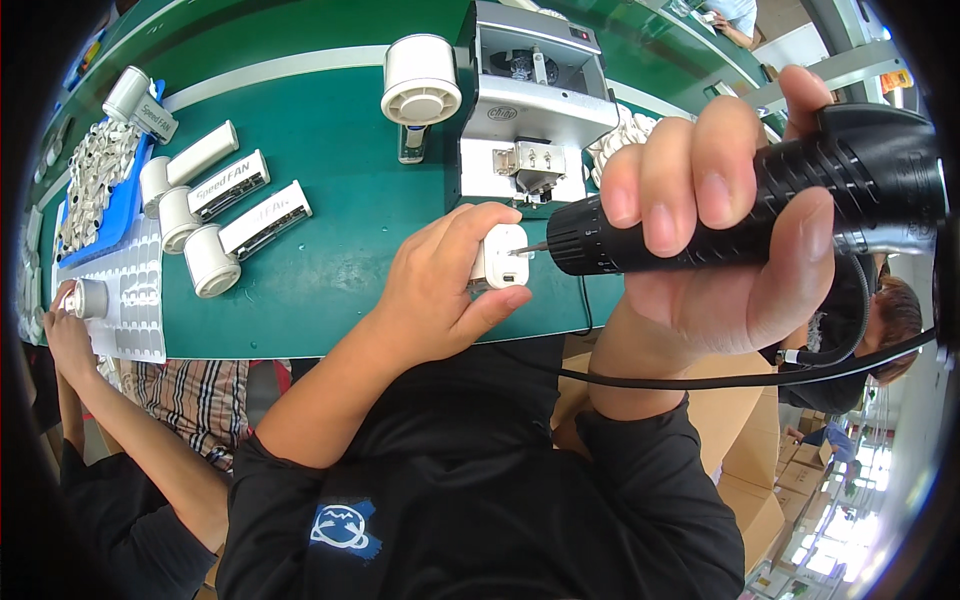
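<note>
My left hand [430, 285] is closed around a white handheld fan part [507, 258], its rounded end turned to the right with a small dark port in it. In my right hand [720, 220] is a black electric screwdriver [860, 190], gripped around its barrel. The driver's thin bit reaches left and meets the end face of the white part. Whether a screw sits under the tip is too small to tell. A black cable runs from the driver's rear across the front of my body.
A grey screw feeder machine [530, 100] stands behind my hands. Left of it is a white fan [420, 85]; several white fan bodies [228, 190] lie further left. A blue tray [125, 185] holds small white parts. At far left, a co-worker's hands [68, 330] hold a white part.
</note>
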### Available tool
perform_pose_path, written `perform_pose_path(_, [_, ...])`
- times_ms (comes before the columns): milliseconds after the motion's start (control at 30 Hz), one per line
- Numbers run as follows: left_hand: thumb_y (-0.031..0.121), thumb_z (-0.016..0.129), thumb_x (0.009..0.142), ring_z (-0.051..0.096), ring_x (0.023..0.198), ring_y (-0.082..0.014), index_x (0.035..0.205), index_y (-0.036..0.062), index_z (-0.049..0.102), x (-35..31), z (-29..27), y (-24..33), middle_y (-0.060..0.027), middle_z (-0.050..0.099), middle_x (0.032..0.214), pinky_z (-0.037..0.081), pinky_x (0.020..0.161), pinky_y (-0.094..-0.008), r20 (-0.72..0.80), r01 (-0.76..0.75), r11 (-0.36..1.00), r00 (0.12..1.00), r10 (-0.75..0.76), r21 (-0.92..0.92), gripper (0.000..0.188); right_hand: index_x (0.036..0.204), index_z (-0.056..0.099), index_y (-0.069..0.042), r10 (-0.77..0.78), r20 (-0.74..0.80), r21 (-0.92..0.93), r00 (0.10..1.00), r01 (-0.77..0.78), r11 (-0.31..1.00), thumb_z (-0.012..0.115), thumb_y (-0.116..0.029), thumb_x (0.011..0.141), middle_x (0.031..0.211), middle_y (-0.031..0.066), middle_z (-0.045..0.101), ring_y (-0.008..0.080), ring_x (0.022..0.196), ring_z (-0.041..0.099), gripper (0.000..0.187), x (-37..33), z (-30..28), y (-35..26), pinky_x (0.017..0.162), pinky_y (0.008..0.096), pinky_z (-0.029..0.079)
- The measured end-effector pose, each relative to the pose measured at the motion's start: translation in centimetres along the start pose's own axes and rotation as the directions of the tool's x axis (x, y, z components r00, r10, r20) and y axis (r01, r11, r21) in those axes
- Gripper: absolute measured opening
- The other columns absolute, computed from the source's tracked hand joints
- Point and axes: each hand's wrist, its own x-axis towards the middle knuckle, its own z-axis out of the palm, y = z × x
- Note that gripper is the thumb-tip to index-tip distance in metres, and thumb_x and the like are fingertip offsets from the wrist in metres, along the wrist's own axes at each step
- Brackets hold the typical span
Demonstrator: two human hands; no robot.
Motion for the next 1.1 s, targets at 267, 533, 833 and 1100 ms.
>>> perform_pose_path(267, [0.028, 0.065, 0.077, 0.057, 0.078, -0.0342, 0.111, 0.0017, 0.046, 0.2, 0.0, 0.0, -0.0164, 0.057, 0.092, 0.046, 0.067, -0.0366, 0.001, -0.026, 1.0, 1.0, 0.026, 0.006, 0.047, 0.131, 0.032, -0.007, -0.016, 0.048, 0.006, 0.999, 0.016, 1.0, 0.051, -0.028, 0.091, 0.082, 0.0053, 0.048, 0.0178, 0.066, 0.052, 0.049, 0.0, -0.1, 0.4, 0.063, 0.0364, 0.044])
perform_pose_path(533, [0.035, 0.062, 0.08, 0.057, 0.074, -0.0301, 0.114, 0.0017, 0.046, -0.5, 0.0, -0.4, -0.0145, 0.057, 0.089, 0.046, 0.065, -0.0341, -0.036, -0.034, 0.999, 0.999, 0.035, 0.029, 0.05, 0.132, 0.032, -0.006, -0.071, 0.04, -0.144, 0.997, 0.076, 0.987, 0.05, -0.026, 0.089, 0.077, 0.0038, 0.048, 0.016, 0.062, 0.051, 0.051, 0.4, -1.0, 0.1, 0.061, 0.035, 0.045])
perform_pose_path(833, [0.042, 0.058, 0.084, 0.049, 0.064, -0.0138, 0.117, 0.0003, 0.043, -1.5, -0.1, -1.2, -0.0035, 0.051, 0.075, 0.039, 0.056, -0.0255, -0.092, 0.06, 0.974, 0.992, -0.081, -0.217, 0.055, 0.108, 0.044, 0.0, -0.024, -0.382, -0.279, 0.924, -0.091, 0.956, 0.06, -0.003, 0.078, 0.065, 0.0069, 0.053, 0.015, 0.053, 0.053, 0.034, 1.3, -4.1, 4.6, 0.052, 0.0285, 0.045])
perform_pose_path(1100, [0.045, 0.058, 0.084, 0.049, 0.065, -0.014, 0.117, 0.0, 0.044, -1.6, -0.2, -1.3, -0.004, 0.051, 0.076, 0.039, 0.057, -0.0258, -0.088, 0.067, 0.976, 0.992, -0.087, -0.206, 0.057, 0.113, 0.041, 0.001, -0.037, -0.288, -0.342, 0.957, -0.067, 0.937, 0.056, -0.001, 0.079, 0.065, 0.0107, 0.053, 0.0197, 0.055, 0.055, 0.037, -0.5, -5.4, 5.9, 0.056, 0.0338, 0.048])
